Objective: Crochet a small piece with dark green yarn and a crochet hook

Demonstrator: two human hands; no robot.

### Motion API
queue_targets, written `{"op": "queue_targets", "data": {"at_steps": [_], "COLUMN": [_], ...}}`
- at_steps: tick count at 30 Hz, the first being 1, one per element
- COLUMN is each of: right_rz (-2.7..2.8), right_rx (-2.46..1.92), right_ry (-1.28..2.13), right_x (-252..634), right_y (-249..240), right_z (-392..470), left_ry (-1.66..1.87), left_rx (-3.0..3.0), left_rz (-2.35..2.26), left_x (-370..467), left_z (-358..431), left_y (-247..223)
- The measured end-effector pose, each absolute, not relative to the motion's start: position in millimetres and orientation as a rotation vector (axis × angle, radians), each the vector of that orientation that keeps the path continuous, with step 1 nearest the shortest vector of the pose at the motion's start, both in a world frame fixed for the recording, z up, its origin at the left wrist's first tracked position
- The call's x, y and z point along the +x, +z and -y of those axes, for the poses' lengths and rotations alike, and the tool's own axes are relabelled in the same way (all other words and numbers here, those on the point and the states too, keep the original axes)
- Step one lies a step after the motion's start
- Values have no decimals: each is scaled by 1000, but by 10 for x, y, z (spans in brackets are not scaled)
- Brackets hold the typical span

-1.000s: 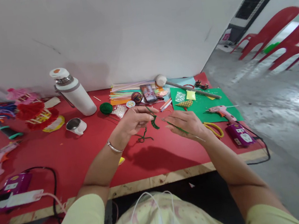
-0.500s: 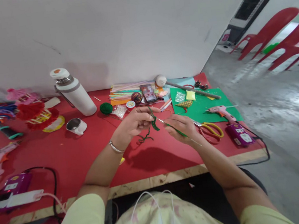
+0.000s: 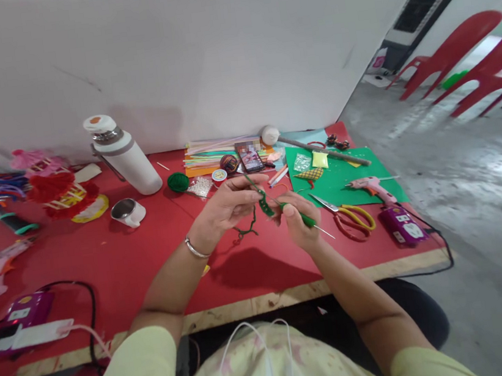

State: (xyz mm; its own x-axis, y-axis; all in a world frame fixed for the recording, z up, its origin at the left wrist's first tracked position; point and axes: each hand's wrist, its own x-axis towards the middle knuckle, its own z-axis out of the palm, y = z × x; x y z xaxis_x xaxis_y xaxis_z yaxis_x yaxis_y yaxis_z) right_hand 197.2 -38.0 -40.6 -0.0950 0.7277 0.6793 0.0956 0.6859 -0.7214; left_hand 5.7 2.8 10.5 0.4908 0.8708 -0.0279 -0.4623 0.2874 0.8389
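Above the middle of the red table, my left hand (image 3: 238, 201) is closed on a small strip of dark green crochet (image 3: 265, 204), with green yarn running over its fingers. A loose yarn tail (image 3: 251, 228) dangles below it. My right hand (image 3: 302, 218) grips the green handle of a crochet hook (image 3: 309, 221), whose metal shaft points left to the crochet strip. The hook's tip is too small to make out against the stitches. A ball of green yarn (image 3: 178, 182) lies farther back on the left. Scissors (image 3: 351, 218) with red and yellow handles rest right of my right hand.
On the left stand a white thermos (image 3: 129, 161), a steel cup (image 3: 128, 213) and a red-and-pink craft piece (image 3: 57, 189). Glue guns (image 3: 0, 267) lie at both sides. A green sheet (image 3: 342, 176) holds small items; a phone (image 3: 250, 157) sits near the white partition (image 3: 198, 65).
My right hand has turned and shifted slightly left, so its thumb and more of the green handle show. The crochet strip has moved slightly right.
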Motion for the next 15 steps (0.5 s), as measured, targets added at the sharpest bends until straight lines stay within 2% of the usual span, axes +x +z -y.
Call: {"op": "queue_targets", "data": {"at_steps": [5, 8, 11, 15], "right_rz": [1279, 1189, 1244, 1522], "right_rx": [-701, -665, -653, -713], "right_ry": [901, 961, 900, 565], "right_x": [1760, 1662, 1671, 1814], "right_y": [-519, -528, -500, -439], "right_z": [418, 414, 391, 354], "left_ry": [1112, 1104, 1060, 965], "left_rx": [919, 914, 910, 890], "left_rz": [-602, -623, -608, -543], "left_x": [126, 131, 100, 50], "left_z": [-23, -12, -7, -14], "left_y": [79, 84, 111, 123]}}
